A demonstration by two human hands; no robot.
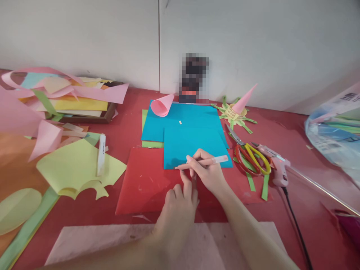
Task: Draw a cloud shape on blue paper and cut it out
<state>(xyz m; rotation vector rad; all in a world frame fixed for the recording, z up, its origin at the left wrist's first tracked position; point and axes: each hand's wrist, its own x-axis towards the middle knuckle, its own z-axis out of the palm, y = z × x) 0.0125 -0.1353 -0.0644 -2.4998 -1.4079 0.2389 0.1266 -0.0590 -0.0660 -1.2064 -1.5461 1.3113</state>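
My right hand (209,170) grips a pen (206,162) with a pinkish barrel and a whitish end. The pen's tip is at the lower left edge of a blue sheet of paper (182,144). Below that edge, my left hand (180,198) lies on a red sheet (137,180), its forefinger reaching to the blue sheet's edge and its other fingers bent. Another blue sheet (194,112) lies partly under the first, with a rolled pink paper cone (163,106) on its far left corner.
Scissors (247,153) and a pink glue gun (278,168) with a cable lie to the right. A paper flower with a pink cone (237,110) stands behind them. Coloured paper scraps fill a box (112,112) at left; a white-handled tool (101,153) lies on yellow paper (70,165).
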